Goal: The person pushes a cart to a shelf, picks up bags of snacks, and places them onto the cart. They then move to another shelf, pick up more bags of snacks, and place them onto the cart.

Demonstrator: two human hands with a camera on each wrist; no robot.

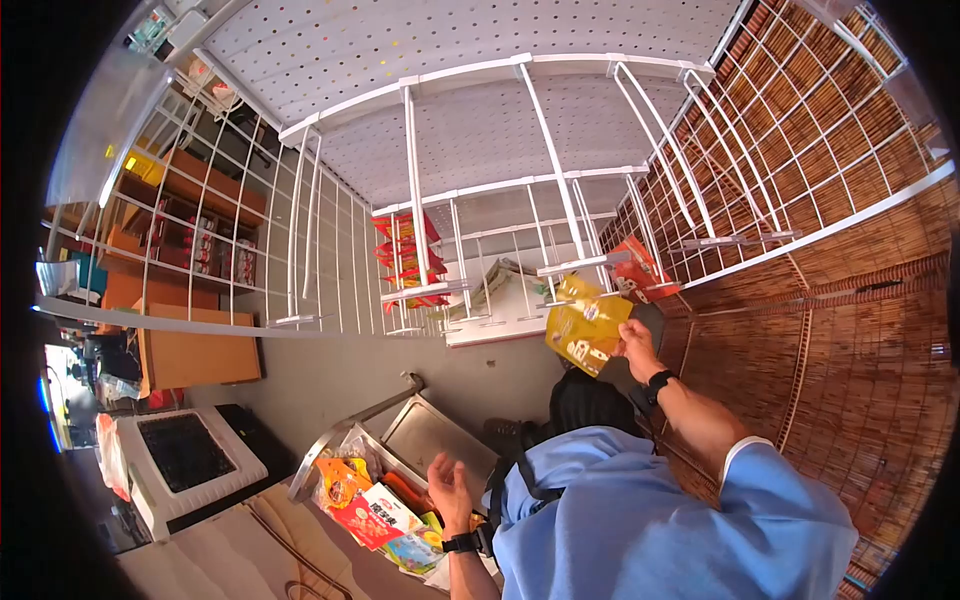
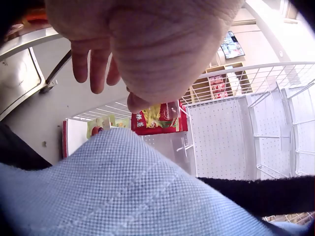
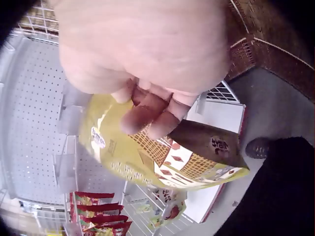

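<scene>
A yellow-green bag (image 1: 586, 322) is pinched at its edge by the right hand (image 1: 636, 350), beside the front ends of the rack's hooks. The right wrist view shows the fingers of the right hand (image 3: 152, 64) curled against the yellow-green bag (image 3: 123, 147). Over a cart of snack packets (image 1: 375, 515), the left hand (image 1: 450, 492) is raised with relaxed fingers and holds nothing. In the left wrist view the left hand (image 2: 147, 44) has its fingers loosely extended. Red packets (image 1: 408, 260) hang on the rack, and a red-orange packet (image 1: 640, 268) hangs at its right side.
White wire rack (image 1: 420, 180) with long hooks spans the top. Low on it lies a green-and-white packet (image 1: 505, 280). A metal cart tray (image 1: 435, 440) stands below, a white crate with a dark panel (image 1: 185, 450) at left, cardboard boxes (image 1: 200, 350) behind, woven matting (image 1: 860, 370) at right.
</scene>
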